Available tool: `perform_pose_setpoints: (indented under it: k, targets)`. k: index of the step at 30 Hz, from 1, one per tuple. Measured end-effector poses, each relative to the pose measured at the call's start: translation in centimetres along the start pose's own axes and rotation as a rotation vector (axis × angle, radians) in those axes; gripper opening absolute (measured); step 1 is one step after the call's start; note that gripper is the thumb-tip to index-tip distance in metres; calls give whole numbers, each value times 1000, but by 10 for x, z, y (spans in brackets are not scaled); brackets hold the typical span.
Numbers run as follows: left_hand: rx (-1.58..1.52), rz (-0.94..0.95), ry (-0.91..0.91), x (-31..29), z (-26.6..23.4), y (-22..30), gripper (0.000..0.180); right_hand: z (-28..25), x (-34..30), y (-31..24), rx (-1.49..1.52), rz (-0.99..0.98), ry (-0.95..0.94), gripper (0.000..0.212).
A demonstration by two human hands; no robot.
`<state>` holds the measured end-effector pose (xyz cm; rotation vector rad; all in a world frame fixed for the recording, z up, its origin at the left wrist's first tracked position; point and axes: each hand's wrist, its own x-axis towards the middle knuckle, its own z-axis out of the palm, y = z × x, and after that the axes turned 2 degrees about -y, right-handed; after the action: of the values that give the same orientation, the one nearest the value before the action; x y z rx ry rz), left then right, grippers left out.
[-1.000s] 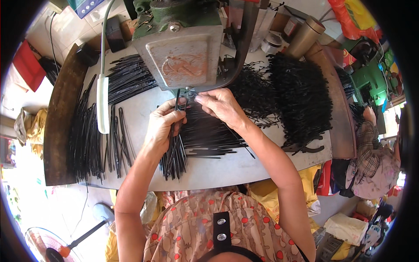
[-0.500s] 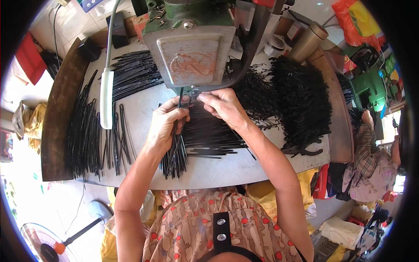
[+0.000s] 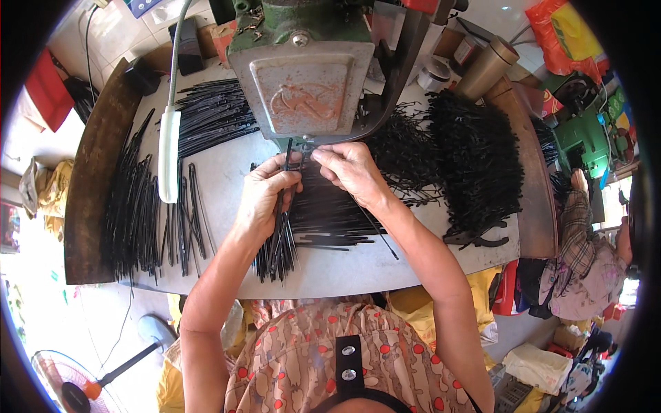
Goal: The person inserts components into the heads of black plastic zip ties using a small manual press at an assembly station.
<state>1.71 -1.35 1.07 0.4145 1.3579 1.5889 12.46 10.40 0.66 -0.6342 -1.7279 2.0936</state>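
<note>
Just below the head of a green machine with a grey cover plate (image 3: 310, 86), my two hands work close together. My left hand (image 3: 265, 189) is closed round a bundle of thin black strips (image 3: 279, 251), whose lower ends fan out over the table. One strip in it stands up toward the machine's lower end. My right hand (image 3: 351, 171) is pinched just right of the machine's lower end. A thin black strip appears to run from under that hand down to the right; the fingertips hide what they grip.
More black strips lie on the pale table (image 3: 220, 234) at left, behind and in the middle. A dense heap of black pieces (image 3: 475, 162) fills the right side, with black-handled pliers (image 3: 485, 237) before it. A white lamp (image 3: 169, 155) hangs at left; a person (image 3: 578, 241) sits far right.
Both hands have shifted only slightly at the machine. The strip below my right hand has swung a little, its lower end now slightly lower and further left.
</note>
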Motion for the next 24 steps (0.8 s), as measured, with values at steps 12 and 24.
perform_pose_setpoints:
  k: [12, 24]
  targets:
    - [34, 12, -27, -6, -4, -1, 15, 7, -15, 0, 117, 94, 14, 14]
    - [35, 122, 25, 4, 4, -8, 16, 15, -8, 5, 155, 9, 76, 14]
